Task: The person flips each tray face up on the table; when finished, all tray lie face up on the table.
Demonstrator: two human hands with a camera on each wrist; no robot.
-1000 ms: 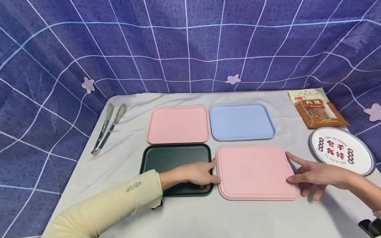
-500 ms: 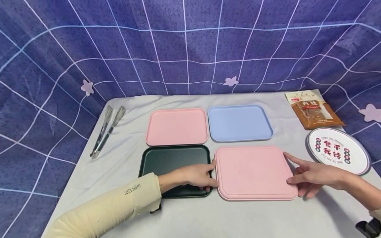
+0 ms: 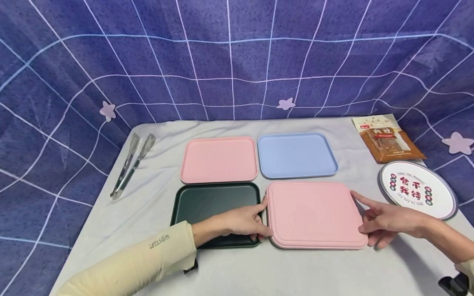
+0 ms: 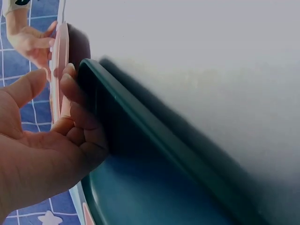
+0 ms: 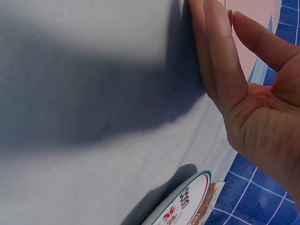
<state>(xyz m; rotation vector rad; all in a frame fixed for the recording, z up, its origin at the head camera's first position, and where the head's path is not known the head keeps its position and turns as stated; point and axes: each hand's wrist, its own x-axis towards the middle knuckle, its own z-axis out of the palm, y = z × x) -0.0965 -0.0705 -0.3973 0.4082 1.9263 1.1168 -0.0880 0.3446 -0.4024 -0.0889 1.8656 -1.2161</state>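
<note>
A pink rectangular tray (image 3: 314,213), raised flat face upward with an outline inside its rim, lies at the front right. My left hand (image 3: 246,222) grips its left edge, reaching over the dark green tray (image 3: 207,201); in the left wrist view the fingers (image 4: 79,112) curl at the pink edge. My right hand (image 3: 385,220) holds the right edge, thumb at the rim and index finger near the far corner. In the right wrist view the other fingers (image 5: 225,61) lie along the side. Behind are another pink tray (image 3: 218,160) and a blue tray (image 3: 298,156).
Metal tongs (image 3: 135,162) lie at the far left of the white-covered table (image 3: 296,271). A round plate with red lettering (image 3: 418,193) and a brown food packet (image 3: 389,142) sit at the right. A purple gridded curtain (image 3: 237,61) hangs behind.
The whole head view has shifted slightly. Both hands stay at the pink tray's edges; the right hand's lower fingers have drawn in a little toward it.
</note>
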